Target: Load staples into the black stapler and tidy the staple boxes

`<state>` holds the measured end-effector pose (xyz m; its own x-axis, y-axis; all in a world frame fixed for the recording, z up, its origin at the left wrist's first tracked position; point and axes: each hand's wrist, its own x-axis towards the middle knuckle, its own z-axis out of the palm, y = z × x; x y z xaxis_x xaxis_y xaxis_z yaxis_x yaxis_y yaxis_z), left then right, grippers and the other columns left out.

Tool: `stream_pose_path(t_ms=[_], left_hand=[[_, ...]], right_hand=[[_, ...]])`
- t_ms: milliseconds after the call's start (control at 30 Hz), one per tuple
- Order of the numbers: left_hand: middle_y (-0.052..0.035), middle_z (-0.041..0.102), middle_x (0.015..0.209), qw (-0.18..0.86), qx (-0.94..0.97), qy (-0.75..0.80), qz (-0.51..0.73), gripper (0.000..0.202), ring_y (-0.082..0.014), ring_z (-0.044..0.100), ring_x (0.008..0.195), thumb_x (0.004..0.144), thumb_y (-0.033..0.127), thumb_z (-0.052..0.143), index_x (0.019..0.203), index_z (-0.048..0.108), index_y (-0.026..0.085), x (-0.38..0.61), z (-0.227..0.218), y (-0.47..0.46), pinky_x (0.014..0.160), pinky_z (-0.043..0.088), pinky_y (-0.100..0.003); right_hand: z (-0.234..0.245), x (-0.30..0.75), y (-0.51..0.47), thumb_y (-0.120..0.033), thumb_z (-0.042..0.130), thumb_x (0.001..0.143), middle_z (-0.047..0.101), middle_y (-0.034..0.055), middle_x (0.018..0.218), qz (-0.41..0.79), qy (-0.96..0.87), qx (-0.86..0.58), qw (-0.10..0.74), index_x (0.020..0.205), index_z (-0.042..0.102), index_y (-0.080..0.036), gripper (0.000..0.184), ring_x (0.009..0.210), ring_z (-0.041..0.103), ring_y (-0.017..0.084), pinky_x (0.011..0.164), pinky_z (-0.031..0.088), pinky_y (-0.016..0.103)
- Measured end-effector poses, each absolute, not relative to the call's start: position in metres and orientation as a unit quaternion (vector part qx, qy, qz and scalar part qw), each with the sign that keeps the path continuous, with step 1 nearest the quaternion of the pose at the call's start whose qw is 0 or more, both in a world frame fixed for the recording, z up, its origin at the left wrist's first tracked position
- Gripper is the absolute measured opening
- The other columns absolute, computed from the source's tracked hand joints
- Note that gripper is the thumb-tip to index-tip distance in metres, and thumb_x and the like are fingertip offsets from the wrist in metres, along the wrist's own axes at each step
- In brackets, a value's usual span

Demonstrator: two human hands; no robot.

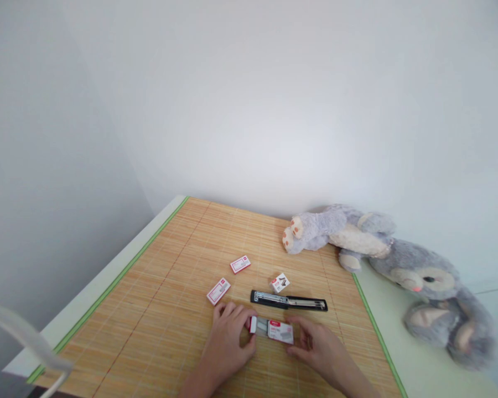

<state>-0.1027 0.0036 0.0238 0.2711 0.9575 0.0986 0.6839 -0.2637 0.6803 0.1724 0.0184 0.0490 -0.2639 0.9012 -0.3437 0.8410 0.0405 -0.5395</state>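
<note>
A white and red staple box (pixel 280 332) lies between my two hands, low over the mat. Its inner part is slid out to the left, and grey staples (pixel 262 326) show in the gap. My left hand (pixel 229 336) pinches the left end of this inner part with thumb and forefinger. At the right end of the box, the thumb and forefinger of my right hand (pixel 313 341) close around the sleeve. Just beyond my hands, a black stapler (pixel 288 300) lies opened out flat, its metal channel facing up.
Two flat white and red boxes (pixel 218 291) lie on the bamboo mat (pixel 170 298) at left, and a smaller box (pixel 280 282) stands behind the stapler. A grey plush rabbit (pixel 382 251) stretches along the right back edge. A pale curved bar (pixel 25 337) crosses the lower left.
</note>
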Motion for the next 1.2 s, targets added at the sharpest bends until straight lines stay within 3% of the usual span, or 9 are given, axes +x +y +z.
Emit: stream_pose_path(t_ms=[167,433,633,733,833,900,967,1067,1200], left_hand=[[-0.0007,0.069,0.105,0.259,0.753,0.545,0.261,0.040,-0.0252,0.057,0.102,0.078,0.018,0.062,0.116,0.063,0.031,-0.101,0.019,0.003,0.099,0.037,-0.046],[-0.0014,0.068,0.115,0.248,0.761,0.540,0.261,0.052,-0.0268,0.057,0.109,0.078,0.018,0.063,0.128,0.059,0.034,-0.101,0.011,-0.002,0.103,0.039,-0.046],[-0.0048,0.064,0.118,0.223,0.770,0.548,0.240,0.075,-0.0295,0.055,0.111,0.085,0.045,0.071,0.154,0.042,0.039,-0.093,0.009,-0.003,0.102,0.038,-0.047],[-0.0054,0.063,0.116,0.209,0.765,0.562,0.234,0.077,-0.0296,0.054,0.109,0.085,0.052,0.072,0.155,0.041,0.040,-0.086,0.008,-0.001,0.099,0.038,-0.047],[-0.0056,0.063,0.115,0.198,0.759,0.574,0.235,0.075,-0.0296,0.053,0.107,0.084,0.053,0.073,0.152,0.046,0.040,-0.082,0.005,-0.001,0.099,0.037,-0.047],[-0.0057,0.063,0.115,0.189,0.755,0.581,0.238,0.076,-0.0298,0.053,0.107,0.082,0.053,0.074,0.152,0.047,0.040,-0.080,0.003,-0.001,0.099,0.037,-0.047],[-0.0058,0.062,0.115,0.180,0.753,0.586,0.239,0.077,-0.0298,0.053,0.107,0.081,0.054,0.076,0.151,0.047,0.039,-0.078,0.002,-0.002,0.099,0.036,-0.047],[-0.0044,0.062,0.116,0.178,0.746,0.598,0.232,0.076,-0.0286,0.052,0.108,0.081,0.052,0.076,0.151,0.048,0.040,-0.075,0.002,-0.003,0.102,0.034,-0.047],[-0.0029,0.063,0.117,0.179,0.727,0.622,0.232,0.072,-0.0272,0.053,0.110,0.081,0.056,0.076,0.147,0.052,0.041,-0.069,0.001,-0.002,0.103,0.033,-0.045]], right_hand=[[0.029,0.171,0.012,-0.025,0.065,0.084,0.070,-0.0022,0.081,0.382,-0.704,-0.592,0.092,0.119,0.069,-0.025,0.035,0.073,0.065,0.016,0.067,0.042,0.025],[0.023,0.129,0.018,-0.022,0.065,0.081,0.067,-0.0037,0.075,0.378,-0.714,-0.579,0.112,0.119,0.071,-0.025,0.038,0.068,0.062,0.015,0.063,0.039,0.025],[0.034,0.145,0.023,-0.034,0.069,0.086,0.069,-0.0014,0.078,0.333,-0.730,-0.588,0.105,0.136,0.063,-0.026,0.051,0.072,0.065,0.020,0.069,0.046,0.029],[0.047,0.179,0.034,-0.040,0.065,0.092,0.072,0.0062,0.104,0.207,-0.760,-0.595,0.161,0.135,0.064,-0.030,0.045,0.102,0.066,0.026,0.093,0.050,0.039],[0.052,0.221,0.049,-0.041,0.074,0.084,0.058,0.0097,0.145,0.094,-0.784,-0.584,0.190,0.143,0.059,-0.031,0.061,0.138,0.048,0.033,0.117,0.038,0.050],[0.051,0.245,0.059,-0.041,0.077,0.081,0.049,0.0088,0.156,0.081,-0.791,-0.580,0.179,0.150,0.053,-0.030,0.074,0.149,0.036,0.035,0.123,0.031,0.053],[0.048,0.263,0.067,-0.041,0.076,0.084,0.047,0.0066,0.159,0.105,-0.800,-0.568,0.160,0.143,0.059,-0.031,0.063,0.153,0.031,0.034,0.125,0.029,0.055],[0.047,0.274,0.075,-0.045,0.071,0.090,0.052,0.0049,0.155,0.177,-0.802,-0.549,0.152,0.124,0.073,-0.033,0.036,0.150,0.037,0.032,0.125,0.030,0.054],[0.058,0.262,0.078,-0.050,0.071,0.090,0.062,0.0072,0.144,0.294,-0.764,-0.536,0.207,0.120,0.073,-0.030,0.036,0.142,0.049,0.030,0.122,0.036,0.050]])
